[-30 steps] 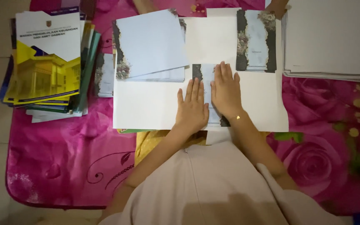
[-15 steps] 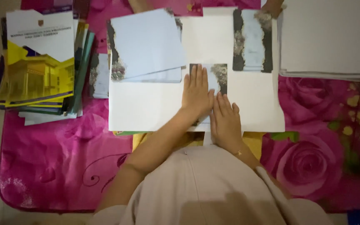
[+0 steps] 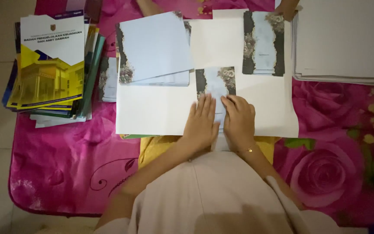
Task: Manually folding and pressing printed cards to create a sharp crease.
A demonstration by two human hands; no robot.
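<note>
A: What's lying at your far left?

B: A stack of booklets [image 3: 48, 65] is sitting on the pink cloth [image 3: 66, 173], a yellow and white cover on top. Nothing here is acting as a container; everything's lying loose in piles.

A: And moving in from there?

B: A pile of pale blue sheets [image 3: 154, 47] with dark floral edges is resting partly on the big white sheet [image 3: 152, 112] spread in front of you.

A: Where's the card you're handling?

B: The card [image 3: 216, 82] is lying upright on the white sheet, just right of that blue pile. Its lower half is hiding under your hands.

A: How are my hands sitting?

B: Your left hand [image 3: 201, 123] is pressing flat on the card's lower left, fingers stretched out and together, gripping nothing. Your right hand [image 3: 239, 119] is lying beside it, touching it, fingers slightly bent over the card's lower right edge, also clasping nothing.

A: Further right?

B: A second card [image 3: 263, 42] is lying near the white sheet's top edge, someone else's hand [image 3: 287, 8] touching its upper corner. Beyond that, a white paper stack [image 3: 343, 43] is filling the top right.
</note>
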